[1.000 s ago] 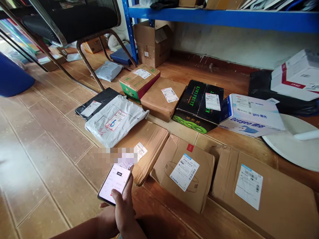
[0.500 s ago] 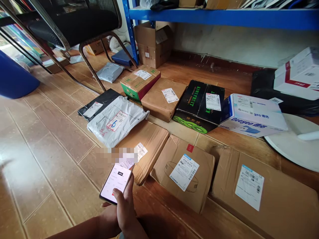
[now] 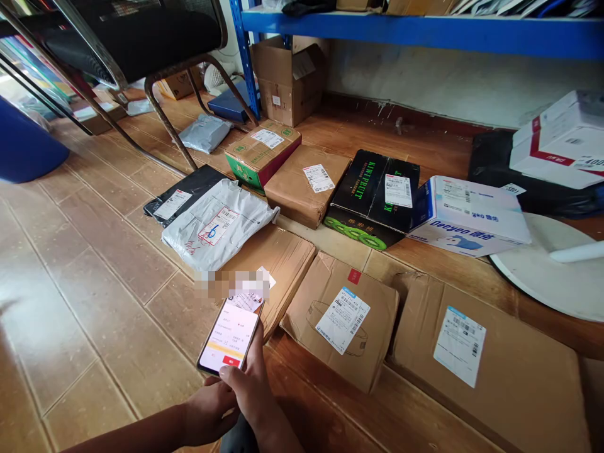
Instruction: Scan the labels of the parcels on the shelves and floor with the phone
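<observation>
On my feed the right hand (image 3: 252, 377) is wrapped around a phone (image 3: 229, 336), its palm along the right edge and its thumb at the lower end of the lit screen, just below a red button. The phone is held tilted above the wood-look floor (image 3: 108, 283), on the near side of the white mailing bag (image 3: 214, 220). A blurred patch masks the area between the phone's upper end and the bag. The left hand (image 3: 207, 409) has its fingers curled, farther from the bag than the phone is and against or just beside the right hand; I can't tell whether it grips anything.

Just right of the bag, partly covered by it in my view, I see a flat carton (image 3: 287, 258). Farther right of the bag, in the near row, lie a square carton (image 3: 340, 314) with a red sticker and a large carton (image 3: 509, 371), each with a blue-topped label. A black bag (image 3: 189, 182) lies partly under the white bag's far left side. Behind the bag I have a red-and-green box (image 3: 264, 154); to its right run a plain brown carton (image 3: 302, 207), a black kiwi fruit box (image 3: 368, 195) and a white-and-blue box (image 3: 472, 214). Beyond the bag, a chair (image 3: 155, 38) stands to the left and a blue shelf (image 3: 415, 31) runs to the right.
</observation>
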Motion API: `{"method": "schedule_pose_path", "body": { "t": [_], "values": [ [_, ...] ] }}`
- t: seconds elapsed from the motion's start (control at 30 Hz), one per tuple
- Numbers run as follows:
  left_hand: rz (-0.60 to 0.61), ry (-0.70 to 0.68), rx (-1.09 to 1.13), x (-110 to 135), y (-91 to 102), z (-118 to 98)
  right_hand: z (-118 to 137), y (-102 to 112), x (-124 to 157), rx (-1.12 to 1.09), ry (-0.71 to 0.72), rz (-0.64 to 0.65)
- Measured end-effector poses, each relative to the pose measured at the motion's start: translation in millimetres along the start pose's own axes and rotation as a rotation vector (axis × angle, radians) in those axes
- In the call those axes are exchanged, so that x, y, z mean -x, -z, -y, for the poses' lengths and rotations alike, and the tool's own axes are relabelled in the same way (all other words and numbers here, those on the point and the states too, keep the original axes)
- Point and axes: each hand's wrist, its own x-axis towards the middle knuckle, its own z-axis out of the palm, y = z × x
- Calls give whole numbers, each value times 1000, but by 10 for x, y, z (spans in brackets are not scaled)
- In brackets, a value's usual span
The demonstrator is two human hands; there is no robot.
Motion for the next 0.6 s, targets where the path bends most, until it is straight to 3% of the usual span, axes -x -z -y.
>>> {"method": "schedule_pose_path", "body": {
  "t": [0.07, 0.17, 0.3, 0.37, 0.5, 0.6],
  "values": [
    [82, -34, 70, -68, 108, -37, 137, 49, 51, 0, 32, 13],
    [94, -107, 152, -175, 184, -102, 318, 146, 104, 14, 123, 18],
    [26, -127, 239, -294, 70, -110, 566, 267, 151, 33, 224, 3],
    [32, -203, 264, -415, -43, -90, 750, 304, 169, 46, 250, -3],
    [-43, -450, 222, -959, -83, -279, 1311, 299, 191, 129, 228, 12],
    [-144, -559, 200, -1469, 231, -708, 1853, 173, 231, 226, 251, 65]
  ]
}}
